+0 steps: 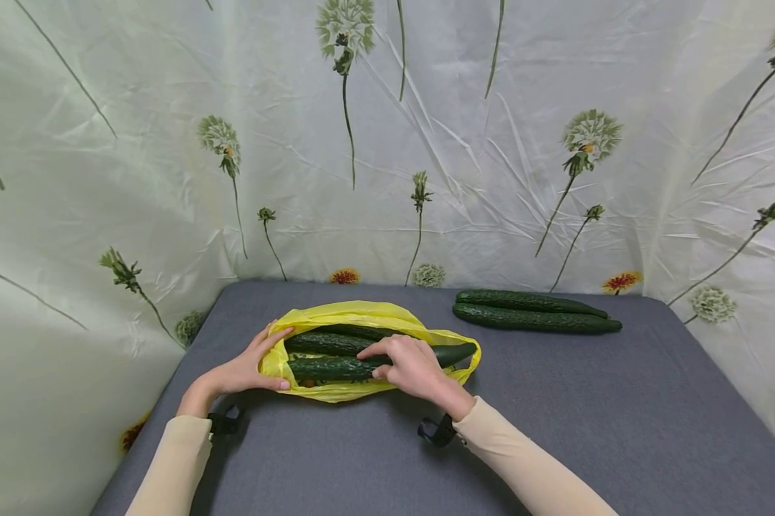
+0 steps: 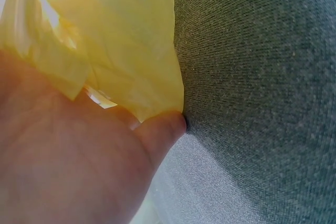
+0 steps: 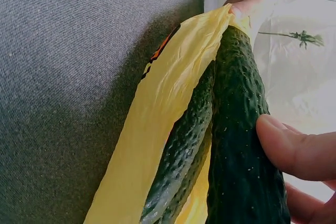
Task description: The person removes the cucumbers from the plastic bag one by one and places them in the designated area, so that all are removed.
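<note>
The long, dark-green, bumpy-skinned cucumber (image 1: 332,369) lies along the front of the mouth of a thin yellow plastic bag (image 1: 355,309), clasped between the thumb and fingers of the right hand (image 1: 413,364). Its knobbly skin could snag and tear the film if dragged against the rim, and a loose pinch might let it roll onto the green cucumbers (image 1: 339,343) behind it. The left hand (image 1: 248,364) grips the bag's left end, thumb and fingers spread around it; should that hold slip, the limp mouth could sag shut. The pair of dark-green cucumbers (image 1: 536,312) on the grey cloth-covered table (image 1: 555,408), well apart, seems at little risk.
</note>
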`<state>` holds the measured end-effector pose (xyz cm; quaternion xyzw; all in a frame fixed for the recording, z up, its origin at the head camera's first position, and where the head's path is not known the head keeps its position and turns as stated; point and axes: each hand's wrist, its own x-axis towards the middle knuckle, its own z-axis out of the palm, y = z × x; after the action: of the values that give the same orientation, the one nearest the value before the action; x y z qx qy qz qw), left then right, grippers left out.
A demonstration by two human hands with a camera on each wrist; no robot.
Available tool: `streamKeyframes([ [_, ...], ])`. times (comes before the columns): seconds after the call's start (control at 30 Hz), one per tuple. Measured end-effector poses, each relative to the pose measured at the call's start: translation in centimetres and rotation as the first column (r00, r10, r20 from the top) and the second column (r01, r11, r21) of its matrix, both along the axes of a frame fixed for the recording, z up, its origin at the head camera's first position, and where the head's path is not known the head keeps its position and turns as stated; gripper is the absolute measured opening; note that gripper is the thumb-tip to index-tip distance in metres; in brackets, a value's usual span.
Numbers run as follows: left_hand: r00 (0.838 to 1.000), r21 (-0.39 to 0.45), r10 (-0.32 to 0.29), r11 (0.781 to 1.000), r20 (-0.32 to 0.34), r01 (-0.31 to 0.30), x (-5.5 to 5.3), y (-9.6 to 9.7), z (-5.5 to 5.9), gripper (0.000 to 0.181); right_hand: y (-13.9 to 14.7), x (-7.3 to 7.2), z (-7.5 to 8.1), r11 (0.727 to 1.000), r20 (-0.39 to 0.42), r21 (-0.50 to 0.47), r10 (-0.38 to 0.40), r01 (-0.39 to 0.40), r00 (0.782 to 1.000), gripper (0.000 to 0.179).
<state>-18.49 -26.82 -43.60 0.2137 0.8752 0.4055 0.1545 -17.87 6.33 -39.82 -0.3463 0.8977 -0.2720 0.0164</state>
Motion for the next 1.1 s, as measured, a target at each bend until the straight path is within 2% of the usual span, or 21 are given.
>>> streamKeyframes([
  [0.47,1.000,-0.001,0.006,1.000,0.015,-0.006,-0.2,-0.4,0.0,0.092,0.7,-0.3,-0.4,1.000,0.018,-0.010,-0.020,0.021,1.000,0.031],
  [0.73,0.999,0.005,-0.022,1.000,-0.036,0.022,-0.6,-0.8,-0.4,0.085,1.2,-0.3,-0.3,0.996,0.078,-0.071,-0.044,0.049,0.996,0.032],
  [0.83,0.999,-0.010,-0.014,1.000,-0.047,0.013,-0.5,-0.8,-0.5,0.086,1.1,-0.4,0.0,0.995,0.071,-0.095,-0.030,0.037,0.997,0.032],
  [1.1,0.999,0.011,0.015,1.000,-0.029,-0.014,-0.4,-0.7,-0.6,0.091,0.2,-0.3,0.7,0.987,0.082,-0.158,0.003,0.010,0.997,0.031],
])
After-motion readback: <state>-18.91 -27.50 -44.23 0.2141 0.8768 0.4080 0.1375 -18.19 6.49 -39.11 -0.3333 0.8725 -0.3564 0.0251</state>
